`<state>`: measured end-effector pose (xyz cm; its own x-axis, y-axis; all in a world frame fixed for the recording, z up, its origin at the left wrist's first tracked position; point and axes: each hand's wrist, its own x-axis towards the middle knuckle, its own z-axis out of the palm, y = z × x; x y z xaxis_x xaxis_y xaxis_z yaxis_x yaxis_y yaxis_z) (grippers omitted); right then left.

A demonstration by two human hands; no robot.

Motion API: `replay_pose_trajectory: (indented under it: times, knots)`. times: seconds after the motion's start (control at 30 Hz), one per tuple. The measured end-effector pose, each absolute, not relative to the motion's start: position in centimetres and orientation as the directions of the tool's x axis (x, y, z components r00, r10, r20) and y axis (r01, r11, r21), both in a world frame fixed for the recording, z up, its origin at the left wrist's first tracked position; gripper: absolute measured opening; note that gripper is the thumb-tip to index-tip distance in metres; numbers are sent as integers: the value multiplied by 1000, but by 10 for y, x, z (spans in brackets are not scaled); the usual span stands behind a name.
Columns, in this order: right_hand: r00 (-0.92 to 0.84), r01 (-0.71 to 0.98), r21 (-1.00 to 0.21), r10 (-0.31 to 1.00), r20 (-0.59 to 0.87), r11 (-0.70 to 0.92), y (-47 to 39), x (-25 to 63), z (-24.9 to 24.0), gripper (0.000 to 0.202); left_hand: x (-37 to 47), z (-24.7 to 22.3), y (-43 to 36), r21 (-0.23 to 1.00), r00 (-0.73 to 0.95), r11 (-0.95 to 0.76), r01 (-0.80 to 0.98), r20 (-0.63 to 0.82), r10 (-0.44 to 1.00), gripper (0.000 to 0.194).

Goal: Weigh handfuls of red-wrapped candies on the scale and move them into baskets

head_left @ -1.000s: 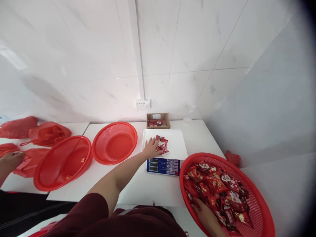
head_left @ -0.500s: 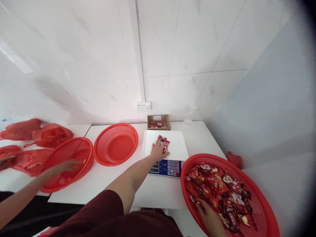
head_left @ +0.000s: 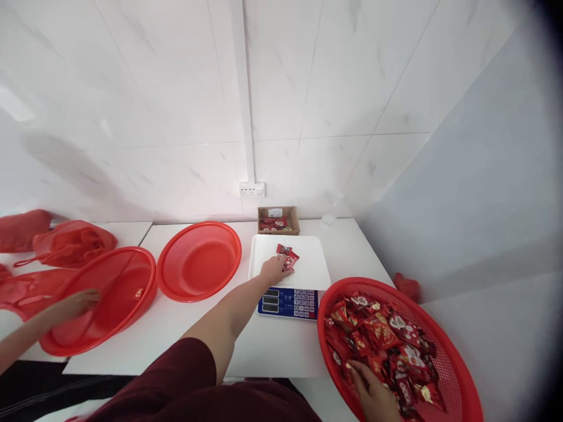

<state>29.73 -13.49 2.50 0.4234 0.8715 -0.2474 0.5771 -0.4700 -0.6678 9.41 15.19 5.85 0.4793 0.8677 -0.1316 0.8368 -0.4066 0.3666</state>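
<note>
On the white pan of a digital scale, my left hand has its fingers closed at the edge of a few red wrapped candies. The hand partly covers them. My right hand is inside the red basket at the right, over a heap of red and dark wrapped candies. Its thumb and fingers are drawn together, and something small and pale shows at the tips. What it is I cannot make out. The scale's blue keypad faces me.
A cardboard box with wrapped items stands behind the scale. Left of it is a red basket. Farther left, a co-worker's hand reaches into another red basket, near red mesh bags. A wall socket is above the table.
My left hand has drawn back slightly, showing more of the candies on the pan. My right hand has lifted a little from the heap. The co-worker's hand has moved left.
</note>
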Motion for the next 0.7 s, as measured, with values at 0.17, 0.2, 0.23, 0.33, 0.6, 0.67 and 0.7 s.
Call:
replay_pose_trajectory:
  times: [0.17, 0.2, 0.23, 0.33, 0.6, 0.67, 0.7]
  knots:
    - [332, 549, -691, 881, -336, -470, -114, 317, 29, 38, 73, 74, 162, 391, 295, -241, 888, -84, 952, 48]
    - [321, 540, -703, 885, -336, -463, -110, 319, 30, 38, 63, 78, 164, 390, 247, -200, 899, -72, 966, 48]
    - [313, 531, -712, 888, -338, -459, -106, 319, 30, 38, 50, 82, 165, 386, 196, -157, 909, -63, 979, 47]
    - [272, 520, -731, 897, -349, -442, -96, 315, 32, 41, 2, 96, 164, 359, 44, -22, 933, -54, 998, 44]
    - [282, 547, -726, 908, -310, -417, -87, 296, 32, 45, -88, 115, 165, 235, -139, 142, 962, -31, 990, 50]
    - [317, 547, -716, 899, -303, -434, -90, 289, 31, 44, -82, 109, 173, 227, -78, 78, 971, -9, 997, 55]
    - [330, 545, -713, 895, -302, -441, -92, 285, 30, 44, -74, 105, 178, 231, -24, 24, 973, -2, 1000, 56]
